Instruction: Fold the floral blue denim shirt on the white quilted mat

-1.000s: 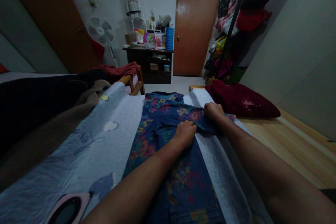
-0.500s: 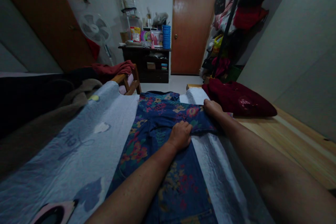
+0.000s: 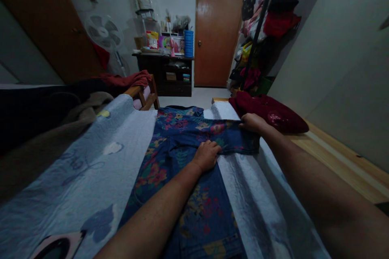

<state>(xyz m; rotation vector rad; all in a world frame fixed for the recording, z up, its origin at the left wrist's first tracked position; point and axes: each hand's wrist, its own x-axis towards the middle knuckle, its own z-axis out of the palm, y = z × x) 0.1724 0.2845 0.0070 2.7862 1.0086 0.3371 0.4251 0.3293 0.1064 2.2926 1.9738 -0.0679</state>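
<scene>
A blue floral denim jacket (image 3: pixel 170 170) lies spread on a pale blue-and-white bedsheet (image 3: pixel 127 129), its collar end pointing away from me. One sleeve (image 3: pixel 234 141) stretches out to the right. My left hand (image 3: pixel 207 155) rests on the jacket where that sleeve meets the body, fingers curled against the cloth. Farther right, my right hand (image 3: pixel 253 122) pinches the sleeve's upper edge near the cuff. My left forearm covers part of the jacket's body.
A dark red cushion (image 3: pixel 270 111) sits on the wooden board at the right. Dark and brown cloths (image 3: pixel 60 117) are heaped on the left. Beyond the bed stand a fan (image 3: pixel 105 32), a dark cabinet (image 3: pixel 164 75) and a wooden door (image 3: pixel 215 28). A pink-rimmed object (image 3: pixel 57 245) lies bottom left.
My right hand has shifted slightly along the sleeve's edge, and the sleeve lies flatter with its cuff end showing. My left hand stays on the jacket. The view has turned slightly right.
</scene>
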